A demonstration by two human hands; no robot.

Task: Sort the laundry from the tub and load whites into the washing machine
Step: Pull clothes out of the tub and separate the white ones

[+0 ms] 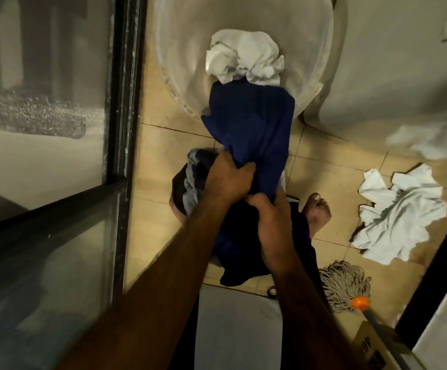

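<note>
Sorting step judged underway: dark blue garment (pixel 254 129) is gripped by both hands, right hand (pixel 273 222) nearest, left hand (pixel 229 180) just beyond, fingers clenched into the cloth. It trails over the tub (pixel 169 62) rim. Next: drop w/ darks (pixel 193 177). White clothes (pixel 243 57) left in tub; white pile (pixel 398 212) on floor.

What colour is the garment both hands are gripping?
Dark blue garment, held by the left hand and right hand; head view.
</note>
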